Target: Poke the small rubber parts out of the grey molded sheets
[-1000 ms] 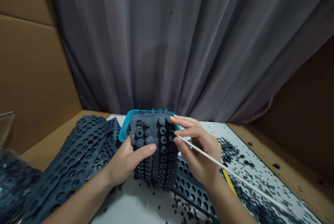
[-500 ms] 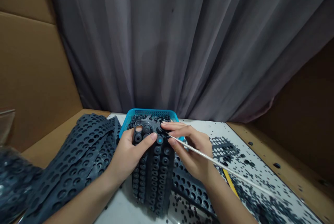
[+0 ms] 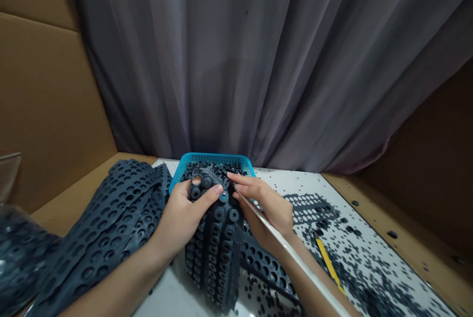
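**Two bare hands on a dark grey perforated rubber sheet (image 3: 216,243) at a bright blue plastic mesh basket (image 3: 212,158).**
We see the left hand (image 3: 181,218) clamped on the sheet, thumb across its upper rings, with the sheet hanging from the basket's front edge down onto the desk. The right hand (image 3: 264,206) has its fingers together, a long thin white rod (image 3: 295,258) along it, fingertips on the sheet (exact contact hard to see). Loose black rubber rings (image 3: 351,263) and a yellow stick (image 3: 327,260) lie on the white desk (image 3: 158,292).
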The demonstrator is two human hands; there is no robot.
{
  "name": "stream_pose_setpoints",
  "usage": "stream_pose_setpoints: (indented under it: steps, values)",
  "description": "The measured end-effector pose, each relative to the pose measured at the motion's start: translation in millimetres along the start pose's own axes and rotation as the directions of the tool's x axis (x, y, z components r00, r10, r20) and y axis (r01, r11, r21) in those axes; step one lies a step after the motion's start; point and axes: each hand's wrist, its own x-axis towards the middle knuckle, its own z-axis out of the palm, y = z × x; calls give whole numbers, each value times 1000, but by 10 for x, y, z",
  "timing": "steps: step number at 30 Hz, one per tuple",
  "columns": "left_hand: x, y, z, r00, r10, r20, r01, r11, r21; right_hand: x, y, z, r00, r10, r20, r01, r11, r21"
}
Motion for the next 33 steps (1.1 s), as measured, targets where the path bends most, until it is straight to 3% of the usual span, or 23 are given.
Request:
stream_pose_setpoints:
  steps: [8,17,24,27,30,33]
  values:
    - [-27,-4,1,999,-43,-16,42,998,-40,17,137,-43,959,257,-117,-262,964,-35]
    - [7,12,20,996,-82,-18,77,980,-183,71,197,-117,925,314,-214,-338,938,-82]
    - [20,46,40,986,-164,-22,152,951,-270,62,98,-122,918,360,-166,-352,933,76]
    - [12,49,40,986,-167,11,164,947,-276,53,8,-135,949,289,-125,-263,946,190]
    - [0,47,36,984,-156,89,174,946,-273,61,-72,-150,985,172,-7,-166,958,233]
    - [-9,46,29,975,-160,152,199,936,-291,86,-113,-162,984,154,91,-171,960,223]
